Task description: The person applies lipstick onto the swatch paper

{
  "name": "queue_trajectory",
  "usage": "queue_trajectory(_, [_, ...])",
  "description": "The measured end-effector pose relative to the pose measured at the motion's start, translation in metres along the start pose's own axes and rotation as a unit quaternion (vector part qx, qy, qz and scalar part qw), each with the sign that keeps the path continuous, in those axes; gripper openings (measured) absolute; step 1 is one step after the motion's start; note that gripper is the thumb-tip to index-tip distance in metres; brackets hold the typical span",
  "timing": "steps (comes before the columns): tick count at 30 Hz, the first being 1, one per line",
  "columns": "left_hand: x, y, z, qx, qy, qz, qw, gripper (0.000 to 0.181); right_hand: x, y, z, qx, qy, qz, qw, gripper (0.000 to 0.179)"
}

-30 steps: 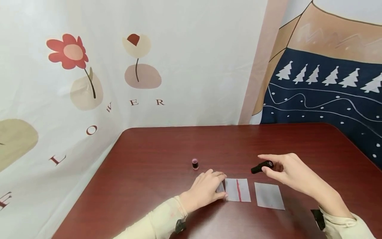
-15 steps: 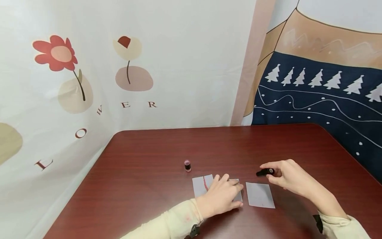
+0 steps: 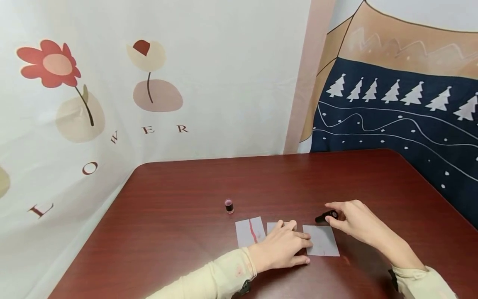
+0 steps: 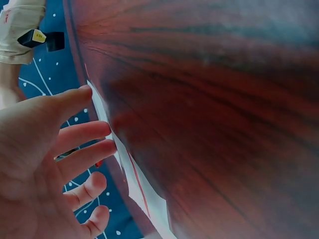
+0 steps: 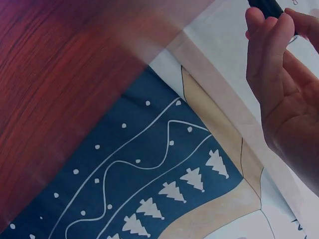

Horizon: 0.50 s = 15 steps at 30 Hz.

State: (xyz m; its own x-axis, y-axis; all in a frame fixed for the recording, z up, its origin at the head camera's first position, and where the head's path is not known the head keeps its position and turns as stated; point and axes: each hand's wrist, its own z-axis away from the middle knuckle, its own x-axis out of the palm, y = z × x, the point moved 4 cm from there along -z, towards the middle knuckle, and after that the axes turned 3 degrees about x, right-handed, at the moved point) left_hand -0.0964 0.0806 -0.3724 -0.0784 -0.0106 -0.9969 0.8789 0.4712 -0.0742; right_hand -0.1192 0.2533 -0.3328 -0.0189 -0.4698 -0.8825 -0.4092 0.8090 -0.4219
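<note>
In the head view, my left hand (image 3: 281,247) lies over the middle white paper square (image 3: 274,226), and its fingertips reach the left edge of the right paper square (image 3: 323,241). The left paper square (image 3: 243,234) bears a red stroke. My right hand (image 3: 356,220) pinches a black lipstick (image 3: 326,216) above the far edge of the right paper. The lipstick's tip points left. In the right wrist view, the fingers curl round the black tube (image 5: 266,7). The left wrist view shows spread, slightly bent fingers (image 4: 82,137) at the papers.
A small black cylinder with a pinkish top (image 3: 229,206) stands behind the left paper. Everything is on a reddish-brown table (image 3: 179,187). Printed curtains (image 3: 224,83) hang along its far and left sides.
My left hand has moved right, from the left paper across the middle one to the right paper's edge, uncovering the left paper's red stroke. The right hand still holds the lipstick. The head view has shifted right.
</note>
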Motion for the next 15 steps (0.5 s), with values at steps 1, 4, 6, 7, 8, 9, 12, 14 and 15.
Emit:
queue_trajectory(1, [0.001,0.0,0.0,0.0,0.003,0.001,1.0,0.036,0.0,0.0,-0.001,-0.002,0.006,0.005,1.0,0.027])
queue_trajectory(4, [0.002,-0.002,0.0,-0.002,0.016,0.004,0.9999,0.037,0.001,-0.001,-0.003,-0.01,0.022,0.016,0.9996,0.019])
queue_trajectory(6, [0.002,-0.003,0.0,-0.001,0.024,0.005,0.9997,0.036,0.002,-0.001,-0.004,-0.021,0.026,0.021,0.9992,0.015])
queue_trajectory(7, [0.002,-0.004,-0.001,0.0,0.027,0.004,0.9996,0.036,0.003,-0.001,-0.005,-0.026,0.026,0.022,0.9991,0.013])
queue_trajectory(8, [0.002,-0.005,-0.001,0.002,0.027,0.005,0.9996,0.036,0.004,0.0,-0.005,-0.032,0.026,0.023,0.9989,0.012])
queue_trajectory(9, [0.002,-0.005,-0.001,0.004,0.028,0.007,0.9996,0.036,0.005,0.0,-0.005,-0.038,0.026,0.022,0.9987,0.012])
queue_trajectory(12, [0.001,-0.007,-0.001,0.008,0.026,0.01,0.9996,0.036,0.009,-0.001,-0.005,-0.059,0.024,0.018,0.9978,0.012])
queue_trajectory(14, [0.001,-0.009,-0.001,0.01,0.027,0.013,0.9995,0.036,0.01,-0.003,-0.005,-0.075,0.029,0.019,0.9966,0.013])
queue_trajectory(15, [0.001,-0.009,-0.001,0.011,0.028,0.013,0.9995,0.036,0.011,-0.003,-0.005,-0.08,0.03,0.018,0.9962,0.013])
